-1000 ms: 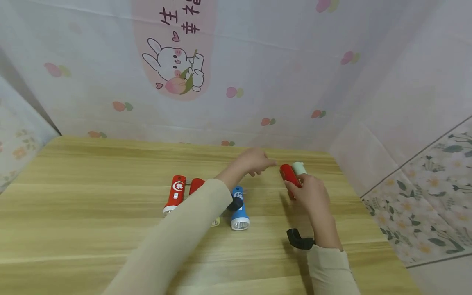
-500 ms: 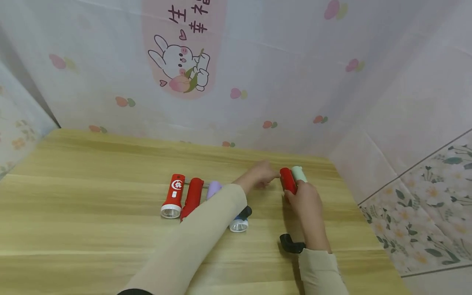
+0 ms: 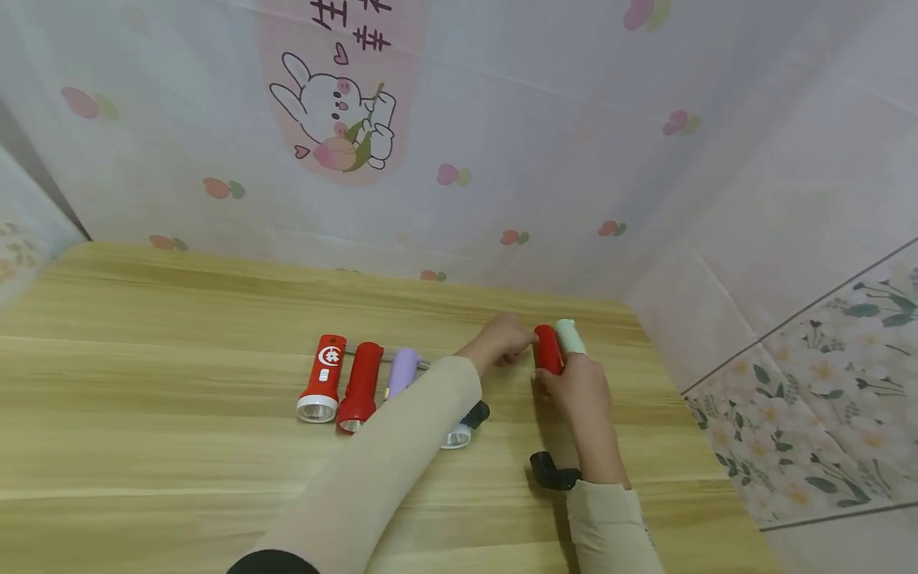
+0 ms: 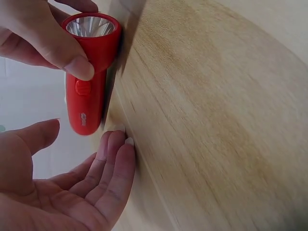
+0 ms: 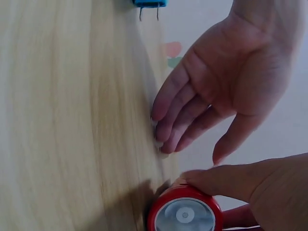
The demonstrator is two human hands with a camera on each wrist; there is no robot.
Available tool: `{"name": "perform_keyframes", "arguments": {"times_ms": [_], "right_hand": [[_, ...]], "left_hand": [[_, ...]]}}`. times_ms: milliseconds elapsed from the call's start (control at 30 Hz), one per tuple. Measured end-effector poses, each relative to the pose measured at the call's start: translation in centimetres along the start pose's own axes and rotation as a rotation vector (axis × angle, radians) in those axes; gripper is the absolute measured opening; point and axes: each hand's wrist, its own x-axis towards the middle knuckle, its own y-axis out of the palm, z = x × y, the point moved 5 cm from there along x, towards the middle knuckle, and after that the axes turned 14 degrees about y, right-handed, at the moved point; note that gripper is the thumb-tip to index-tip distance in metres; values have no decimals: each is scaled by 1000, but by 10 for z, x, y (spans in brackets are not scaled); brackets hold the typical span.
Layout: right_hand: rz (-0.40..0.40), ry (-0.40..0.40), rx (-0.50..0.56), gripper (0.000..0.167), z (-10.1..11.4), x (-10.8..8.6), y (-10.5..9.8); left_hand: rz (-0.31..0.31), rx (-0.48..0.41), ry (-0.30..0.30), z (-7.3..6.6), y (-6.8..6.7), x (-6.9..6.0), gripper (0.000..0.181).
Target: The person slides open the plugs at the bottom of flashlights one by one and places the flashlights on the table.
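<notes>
In the head view my right hand grips a red flashlight at its head end. The left wrist view shows that thumb pressed on the red body, just beside the switch. Against the red flashlight's right side lies a mint-green flashlight, its lower part hidden by my right hand; whether the fingers hold it too, I cannot tell. My left hand is just left of the red flashlight's tail end. Its fingers are extended and slightly bent, fingertips on the tabletop, with nothing in them.
Left of the hands lies a row: a red flashlight with a white rim, an all-red one, a lilac one and a white-rimmed one, partly under my left sleeve. A patterned curtain hangs behind the wooden table.
My left hand has come in toward the red flashlight's tail end, its fingers lowered to the table. My right hand keeps hold of the flashlight. The head view has shifted slightly.
</notes>
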Motion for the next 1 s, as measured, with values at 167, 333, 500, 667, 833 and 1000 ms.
{"name": "perform_keyframes", "arguments": {"times_ms": [167,333,500,667,833,1000], "right_hand": [[53,12,33,43,3,-1,4],[58,-17,75,35,5,-1,5],[57,-39,120,34,6,-2,5],[50,-45,139,38,6,-2,5],[36,-75,162,38,9,-3,1],[14,-127,192,34,14,-5,-6]], "left_hand": [[-27,-44,-24,1,0,0,40],[-49,-65,-35,-1,4,0,34],[-66,-49,-7,-2,7,0,25],[-79,-67,-11,-1,7,0,24],[-102,-95,-20,-3,5,1,27],[-147,-162,14,-8,-3,-1,27]]}}
